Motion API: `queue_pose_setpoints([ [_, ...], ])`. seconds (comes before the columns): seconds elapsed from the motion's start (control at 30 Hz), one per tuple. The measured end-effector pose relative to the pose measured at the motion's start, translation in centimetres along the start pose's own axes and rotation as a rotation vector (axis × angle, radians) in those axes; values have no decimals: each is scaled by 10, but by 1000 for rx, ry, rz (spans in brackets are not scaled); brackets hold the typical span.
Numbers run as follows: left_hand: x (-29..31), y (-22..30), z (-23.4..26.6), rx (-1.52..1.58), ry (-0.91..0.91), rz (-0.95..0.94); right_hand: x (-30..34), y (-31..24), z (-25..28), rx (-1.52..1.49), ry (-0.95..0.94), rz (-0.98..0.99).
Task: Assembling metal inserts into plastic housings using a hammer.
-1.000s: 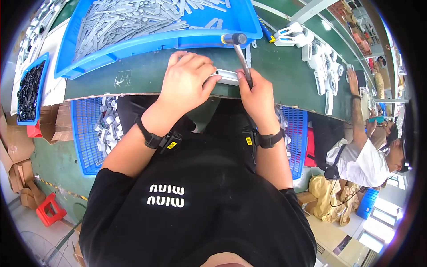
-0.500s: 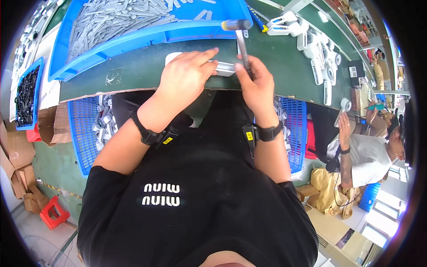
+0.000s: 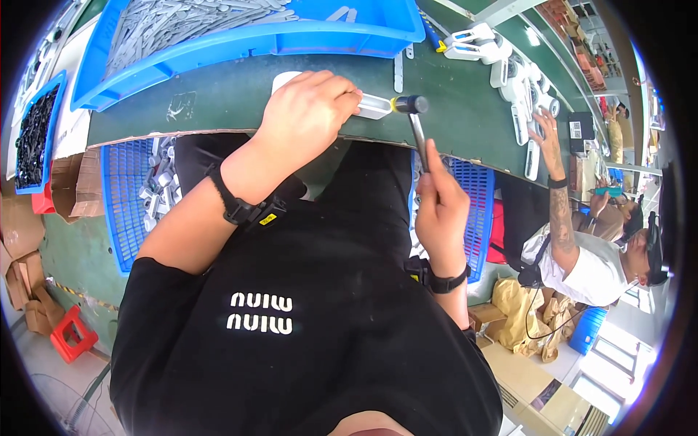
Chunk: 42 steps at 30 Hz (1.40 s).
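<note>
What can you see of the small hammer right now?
The small hammer with a dark cylindrical head and slim metal handle is gripped low on its handle by the right hand. It stands nearly upright in the picture. Its head sits at the end of the pale grey metal piece that the left hand presses onto the green table.

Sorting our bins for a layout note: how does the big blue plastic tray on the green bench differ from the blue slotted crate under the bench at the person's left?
The big blue plastic tray has solid walls; the blue slotted crate is open lattice. The tray sits on the bench top, the crate below its edge. The tray looks larger. Both hold pale grey parts.
</note>
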<state>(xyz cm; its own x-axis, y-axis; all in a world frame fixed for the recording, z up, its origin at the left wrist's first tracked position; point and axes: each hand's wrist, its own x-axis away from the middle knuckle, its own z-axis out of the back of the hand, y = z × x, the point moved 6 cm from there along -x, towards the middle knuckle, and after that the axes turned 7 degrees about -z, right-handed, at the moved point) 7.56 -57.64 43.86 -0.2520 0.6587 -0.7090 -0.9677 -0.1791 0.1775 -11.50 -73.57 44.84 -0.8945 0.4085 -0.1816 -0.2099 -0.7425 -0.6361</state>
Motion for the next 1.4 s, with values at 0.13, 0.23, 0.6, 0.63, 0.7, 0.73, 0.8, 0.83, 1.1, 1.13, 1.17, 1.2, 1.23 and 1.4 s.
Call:
queue_pose_setpoints([
  [0.13, -2, 2, -1, -12, -6, -6, 11, 3, 11, -190, 178, -48],
  [0.23, -1, 2, -1, -2, 13, -13, -8, -5, 4, -47, 183, 208],
  [0.6, -13, -5, 3, 115, -243, 202, -11, -2, -9, -194, 91, 0],
  [0.63, -13, -5, 3, 113, -242, 203, -15, -3, -17, -92, -63, -57],
  [0.7, -10, -11, -1, 112, -275, 318, -12, -6, -12, -47, -65, -63],
  [0.73, -10, -11, -2, 111, -276, 315, -7, -9, -5, -132, 12, -54],
  [0.8, -10, -12, -5, 108, -314, 316, -1, -7, 1, -305, 135, -31],
  [0.83, -11, -11, -5, 114, -316, 310, -2, -5, -2, -302, 140, -36],
  [1.1, -10, -14, -2, 141, -249, 339, -8, -13, -9, -205, 34, 48],
  [1.13, -11, -14, -3, 135, -246, 335, -1, -10, -5, -317, 115, 68],
  [1.17, -11, -15, -4, 166, -257, 342, 3, -6, -2, -430, 196, 87],
  [1.2, -12, -15, -5, 197, -267, 349, 3, -4, -5, -420, 244, 119],
  [1.23, -11, -15, -5, 192, -265, 348, -2, -5, -5, -424, 245, 125],
  [1.4, -12, -16, 2, 207, -284, 394, -8, -14, -4, -179, -83, -16],
])
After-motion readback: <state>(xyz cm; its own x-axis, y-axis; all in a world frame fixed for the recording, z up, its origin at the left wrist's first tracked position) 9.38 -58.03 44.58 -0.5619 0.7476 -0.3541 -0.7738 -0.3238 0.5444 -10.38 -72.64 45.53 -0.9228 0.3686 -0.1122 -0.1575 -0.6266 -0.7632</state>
